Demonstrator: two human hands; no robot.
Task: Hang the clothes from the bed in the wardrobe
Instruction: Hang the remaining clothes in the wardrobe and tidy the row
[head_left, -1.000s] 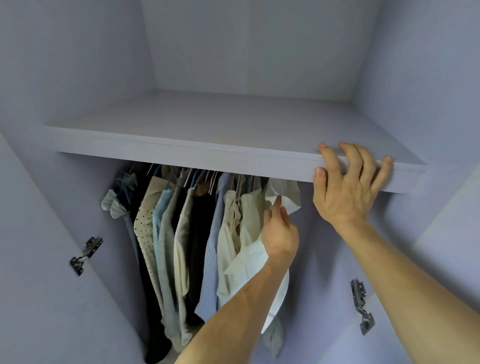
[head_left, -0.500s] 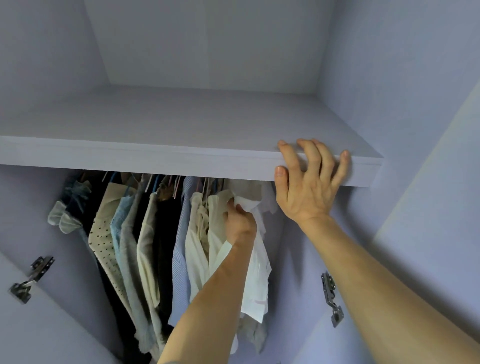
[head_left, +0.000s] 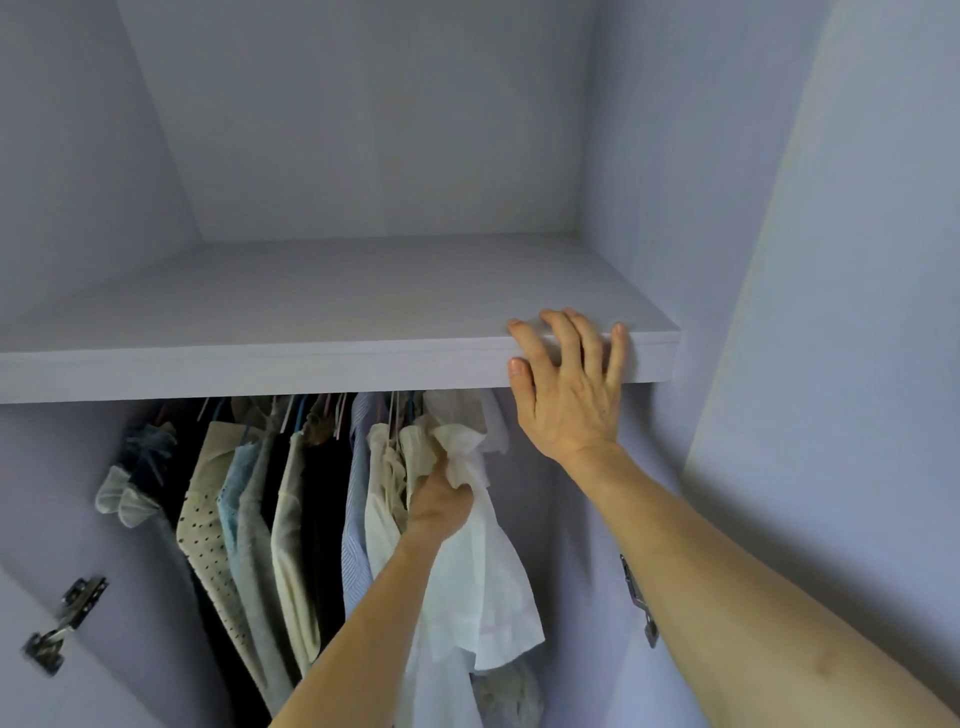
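I look into an open wardrobe. A white shirt (head_left: 483, 566) hangs at the right end of a row of hung clothes (head_left: 270, 509) under the shelf (head_left: 311, 364). My left hand (head_left: 439, 506) reaches in and grips the white shirt near its collar. The hanger and the rail are hidden behind the shelf's front edge. My right hand (head_left: 569, 387) rests on the shelf's front edge, fingers spread over the top and thumb on its face.
Wardrobe side walls close in on both sides. Metal door hinges sit at the lower left (head_left: 65, 623) and on the right wall (head_left: 639, 600). A gap of bare wall lies between the white shirt and the right side.
My left hand has slid lower on the white shirt and holds it more tightly. The view has tilted up and left; my right hand stays on the shelf edge.
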